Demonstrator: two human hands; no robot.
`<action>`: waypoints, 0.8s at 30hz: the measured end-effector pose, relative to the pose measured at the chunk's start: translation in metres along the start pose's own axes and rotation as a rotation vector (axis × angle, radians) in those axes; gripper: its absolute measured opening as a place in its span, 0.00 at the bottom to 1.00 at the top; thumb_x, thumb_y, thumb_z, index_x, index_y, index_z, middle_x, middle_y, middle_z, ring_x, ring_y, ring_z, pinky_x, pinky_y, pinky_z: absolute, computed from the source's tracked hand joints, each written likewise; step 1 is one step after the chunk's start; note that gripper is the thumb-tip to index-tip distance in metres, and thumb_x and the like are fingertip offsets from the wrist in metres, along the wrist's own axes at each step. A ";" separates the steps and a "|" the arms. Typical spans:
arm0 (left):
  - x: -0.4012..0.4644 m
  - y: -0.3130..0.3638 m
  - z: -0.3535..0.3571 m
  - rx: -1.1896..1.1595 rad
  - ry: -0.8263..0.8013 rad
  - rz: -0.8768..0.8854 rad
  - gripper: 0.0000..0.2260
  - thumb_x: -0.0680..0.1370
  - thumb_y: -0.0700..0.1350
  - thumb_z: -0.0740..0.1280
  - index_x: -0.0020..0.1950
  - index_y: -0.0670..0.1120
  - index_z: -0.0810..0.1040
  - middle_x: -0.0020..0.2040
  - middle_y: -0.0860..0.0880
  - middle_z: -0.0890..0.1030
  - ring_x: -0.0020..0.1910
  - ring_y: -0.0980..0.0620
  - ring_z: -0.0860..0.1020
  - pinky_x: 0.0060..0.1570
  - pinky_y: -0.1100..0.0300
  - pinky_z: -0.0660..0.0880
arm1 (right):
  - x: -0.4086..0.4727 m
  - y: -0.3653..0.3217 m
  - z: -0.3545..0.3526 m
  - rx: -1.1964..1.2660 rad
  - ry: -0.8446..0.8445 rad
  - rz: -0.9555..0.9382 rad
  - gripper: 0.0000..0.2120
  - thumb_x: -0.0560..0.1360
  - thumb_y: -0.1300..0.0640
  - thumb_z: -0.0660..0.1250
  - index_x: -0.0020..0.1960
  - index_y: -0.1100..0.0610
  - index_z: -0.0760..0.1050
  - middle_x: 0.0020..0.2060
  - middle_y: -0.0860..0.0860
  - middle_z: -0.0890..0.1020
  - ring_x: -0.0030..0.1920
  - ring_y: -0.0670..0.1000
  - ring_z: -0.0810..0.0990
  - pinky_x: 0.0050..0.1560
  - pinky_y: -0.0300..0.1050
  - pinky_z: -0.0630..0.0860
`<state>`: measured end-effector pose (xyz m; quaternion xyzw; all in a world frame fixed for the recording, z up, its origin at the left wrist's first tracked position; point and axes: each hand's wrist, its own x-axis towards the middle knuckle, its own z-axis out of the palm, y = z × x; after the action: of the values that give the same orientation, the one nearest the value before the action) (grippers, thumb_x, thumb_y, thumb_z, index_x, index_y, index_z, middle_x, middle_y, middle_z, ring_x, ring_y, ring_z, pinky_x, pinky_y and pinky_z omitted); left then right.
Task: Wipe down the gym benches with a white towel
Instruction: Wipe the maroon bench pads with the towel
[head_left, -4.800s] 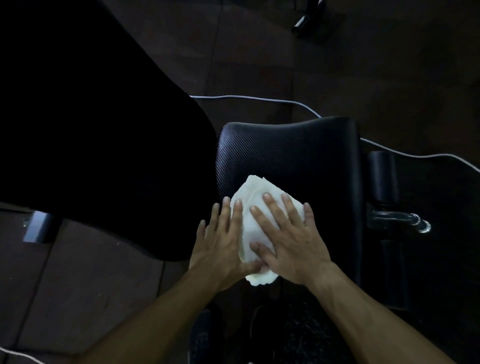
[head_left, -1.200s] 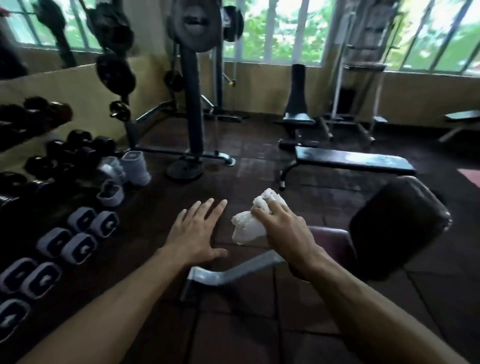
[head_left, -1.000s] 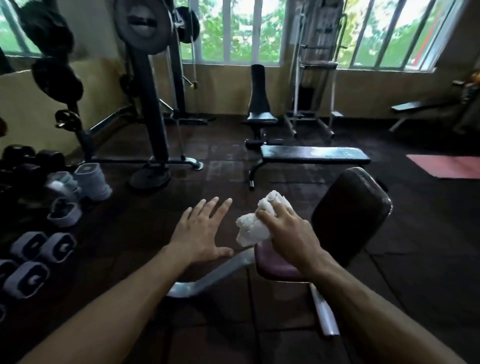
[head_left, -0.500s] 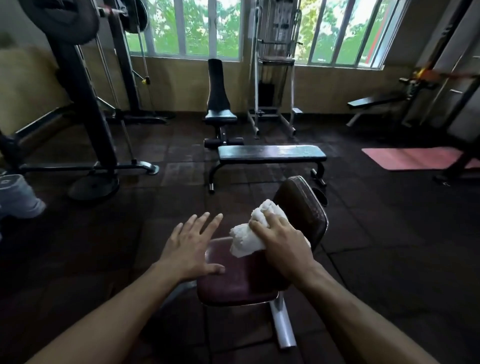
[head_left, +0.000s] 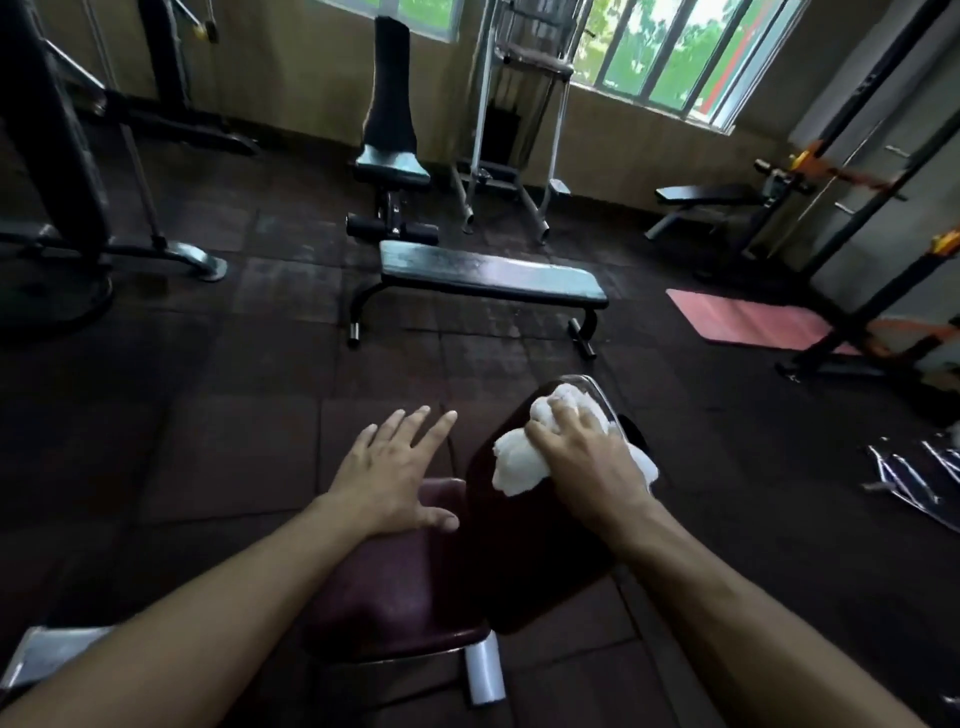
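1. Right hand (head_left: 582, 457) sat centre-right of frame, fingers curled over the white towel (head_left: 519, 460), gripping it in a bunch & pressing it onto the backrest pad (head_left: 530, 545).
2. Towel lay on upper part of that pad, just below its top edge; a bit of cloth stuck out right of the wrist too.
3. Backrest pad was dark maroon, tilted up, lower centre-right of frame; the seat pad (head_left: 395, 587), same colour, sat just left of & below it.
4. Left hand (head_left: 395, 467) was centre frame, fingers spread & straight, holding nothing. Palm was over far edge of seat pad; can't tell if it touched.
5. A short white/chrome tube (head_left: 484, 675) showed under the seat, bottom centre.
6. Flat bench (head_left: 488, 278), black, stood mid-frame above the hands, well apart from them.
7. Upright-back bench (head_left: 392, 156) stood behind it, upper centre, near the wall.
8. Another bench (head_left: 701, 195) was upper right, by a rack.
9. Pink mat (head_left: 753, 319) lay on dark floor tiles, right side.
10. Windows (head_left: 670, 57) w/ green outside ran along top right.
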<state>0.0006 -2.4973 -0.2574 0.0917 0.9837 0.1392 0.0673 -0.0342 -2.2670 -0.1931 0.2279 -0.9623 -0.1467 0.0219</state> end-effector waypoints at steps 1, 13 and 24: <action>0.007 0.000 0.002 -0.013 -0.016 0.008 0.56 0.66 0.74 0.68 0.79 0.60 0.34 0.82 0.49 0.44 0.81 0.46 0.44 0.77 0.46 0.47 | 0.008 0.004 -0.006 -0.043 -0.014 0.004 0.14 0.81 0.56 0.63 0.66 0.51 0.72 0.72 0.57 0.68 0.67 0.63 0.72 0.58 0.65 0.74; 0.087 0.002 0.059 -0.175 -0.099 -0.014 0.56 0.66 0.73 0.69 0.79 0.61 0.34 0.82 0.50 0.43 0.81 0.47 0.43 0.78 0.47 0.46 | 0.071 0.047 0.079 -0.253 -0.485 -0.039 0.52 0.68 0.20 0.60 0.82 0.42 0.46 0.83 0.52 0.39 0.77 0.68 0.27 0.65 0.85 0.42; 0.116 0.037 0.079 -0.424 -0.119 0.029 0.53 0.67 0.75 0.66 0.80 0.60 0.39 0.82 0.51 0.47 0.81 0.48 0.47 0.78 0.46 0.51 | 0.077 0.064 0.066 -0.130 -0.422 -0.112 0.46 0.67 0.19 0.31 0.81 0.36 0.45 0.83 0.46 0.41 0.81 0.63 0.36 0.69 0.82 0.46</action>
<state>-0.0942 -2.4184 -0.3343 0.0976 0.9253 0.3384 0.1408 -0.1383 -2.2284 -0.2395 0.2436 -0.9199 -0.2539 -0.1732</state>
